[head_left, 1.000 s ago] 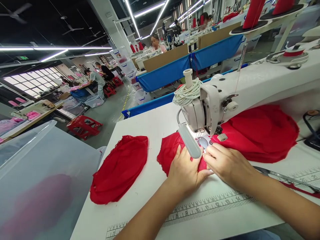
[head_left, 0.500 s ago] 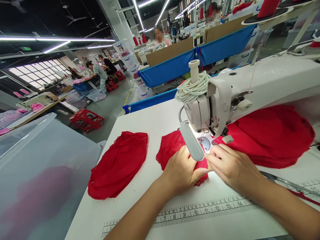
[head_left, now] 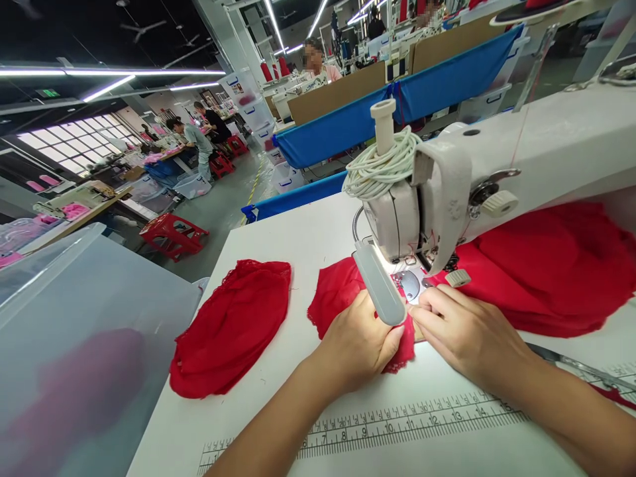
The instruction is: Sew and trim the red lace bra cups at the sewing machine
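A piece of red lace-edged fabric (head_left: 328, 291) lies beside the needle plate of a white sewing machine (head_left: 442, 192). My left hand (head_left: 355, 341) is closed on this fabric, its fingertips partly hidden behind a grey paddle-shaped part (head_left: 380, 285). Just right of it, my right hand (head_left: 462, 324) pinches at the fabric's right edge; exactly what lies between the fingertips is hard to see. The round metal cover of the needle plate (head_left: 410, 285) shows just beyond my fingers. Under the machine arm spreads a larger heap of red fabric (head_left: 551, 271).
Another red lace-edged piece (head_left: 231, 331) lies on the white table (head_left: 278, 424), left of my hands. Scissors (head_left: 571, 361) rest by my right forearm. A ruler scale (head_left: 392, 427) runs along the front. A translucent bin (head_left: 99, 285) stands left; other people work farther back.
My left thumb has drawn away from my right fingers, showing more of the fabric edge between the hands. The view has shifted slightly.
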A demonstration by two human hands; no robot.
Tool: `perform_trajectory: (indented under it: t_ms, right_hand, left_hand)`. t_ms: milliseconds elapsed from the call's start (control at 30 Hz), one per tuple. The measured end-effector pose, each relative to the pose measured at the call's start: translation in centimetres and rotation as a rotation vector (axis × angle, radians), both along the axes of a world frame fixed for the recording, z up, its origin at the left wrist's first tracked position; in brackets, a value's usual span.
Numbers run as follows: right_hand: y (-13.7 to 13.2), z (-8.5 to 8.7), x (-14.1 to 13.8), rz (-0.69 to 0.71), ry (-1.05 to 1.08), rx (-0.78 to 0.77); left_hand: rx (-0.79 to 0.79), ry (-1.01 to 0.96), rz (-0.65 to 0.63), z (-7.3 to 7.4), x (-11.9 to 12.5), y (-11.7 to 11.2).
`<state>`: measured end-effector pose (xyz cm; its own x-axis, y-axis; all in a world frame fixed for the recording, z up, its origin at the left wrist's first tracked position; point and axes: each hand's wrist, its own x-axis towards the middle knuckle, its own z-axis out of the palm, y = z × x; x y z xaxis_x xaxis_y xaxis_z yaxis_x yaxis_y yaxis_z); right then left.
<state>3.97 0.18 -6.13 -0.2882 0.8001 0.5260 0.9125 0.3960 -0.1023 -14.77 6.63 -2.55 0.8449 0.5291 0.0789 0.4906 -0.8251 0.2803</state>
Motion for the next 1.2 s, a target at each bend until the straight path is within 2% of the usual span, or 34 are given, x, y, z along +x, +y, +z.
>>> perform_trajectory:
  t_ms: [867,1200]
  right_hand:
    - [0.1,-0.1,0.0,0.004,-0.005,0.015]
    - [0.1,0.1,0.1,0.014,-0.001,0.009]
  left_hand:
    - [0.196,-0.046,-0.053,-1.3,-0.2,0.0]
    - [0.158,-0.062,-0.052,-1.5,-0.1,-0.2]
